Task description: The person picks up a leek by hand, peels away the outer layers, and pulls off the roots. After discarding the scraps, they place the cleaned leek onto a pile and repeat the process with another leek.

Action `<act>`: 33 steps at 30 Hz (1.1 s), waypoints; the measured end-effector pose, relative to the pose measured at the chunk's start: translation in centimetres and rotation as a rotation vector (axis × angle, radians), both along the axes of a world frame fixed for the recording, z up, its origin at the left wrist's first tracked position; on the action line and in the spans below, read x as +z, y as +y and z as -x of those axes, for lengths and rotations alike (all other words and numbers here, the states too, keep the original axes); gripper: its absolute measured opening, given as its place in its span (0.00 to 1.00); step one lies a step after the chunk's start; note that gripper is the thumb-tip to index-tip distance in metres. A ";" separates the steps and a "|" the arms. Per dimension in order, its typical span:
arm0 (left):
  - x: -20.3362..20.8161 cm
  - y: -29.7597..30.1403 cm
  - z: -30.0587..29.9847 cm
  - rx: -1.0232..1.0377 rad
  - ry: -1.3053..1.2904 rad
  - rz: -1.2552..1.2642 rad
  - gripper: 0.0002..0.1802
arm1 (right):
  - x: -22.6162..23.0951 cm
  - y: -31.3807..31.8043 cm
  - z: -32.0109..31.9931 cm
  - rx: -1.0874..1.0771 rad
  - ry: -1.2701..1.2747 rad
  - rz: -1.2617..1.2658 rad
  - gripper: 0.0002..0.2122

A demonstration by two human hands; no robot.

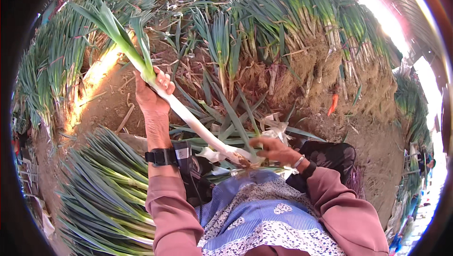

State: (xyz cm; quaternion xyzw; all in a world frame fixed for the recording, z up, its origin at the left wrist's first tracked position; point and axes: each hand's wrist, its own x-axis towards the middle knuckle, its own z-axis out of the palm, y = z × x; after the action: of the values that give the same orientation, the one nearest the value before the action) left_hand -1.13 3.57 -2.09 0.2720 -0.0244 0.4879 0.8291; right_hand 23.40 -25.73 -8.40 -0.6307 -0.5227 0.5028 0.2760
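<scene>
My left hand (pixel 155 89) is wrapped round a leek (pixel 193 123) where its white shaft turns green. The leek slants across in front of me, its green leaves up at the far left and its brown root end low near my lap. Beside that root end is my right hand (pixel 276 151), its fingers stretched toward the leek; whether they touch it I cannot tell. Beneath the shaft lie loose stripped green leaves (pixel 231 124) and pale peelings (pixel 273 126) in a heap.
A pile of leeks (pixel 108 185) lies at my left. Upright bundles of leeks (pixel 302 15) with shaggy roots line the far side, and more bundles (pixel 52 72) stand at far left. An orange-red strip (pixel 333 104) rests on the bare soil (pixel 373 147) at right.
</scene>
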 end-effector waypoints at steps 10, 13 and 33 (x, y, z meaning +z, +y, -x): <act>2.4 -2.9 -3.9 0.298 0.276 0.293 0.29 | 5.8 4.6 3.6 0.125 0.403 0.108 0.22; -0.8 -2.9 -4.2 -0.033 0.124 0.185 0.26 | 3.0 4.7 4.2 0.067 0.424 -0.057 0.21; -4.0 -0.5 -6.7 0.062 0.290 0.613 0.23 | 9.2 -7.8 2.8 0.089 -0.466 -0.507 0.13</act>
State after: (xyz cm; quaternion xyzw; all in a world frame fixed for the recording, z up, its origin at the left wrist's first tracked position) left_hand 5.58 3.09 -6.08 0.0771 0.2498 0.4537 0.8519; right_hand 20.61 -33.57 0.83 -0.6165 -0.7069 0.2112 0.2749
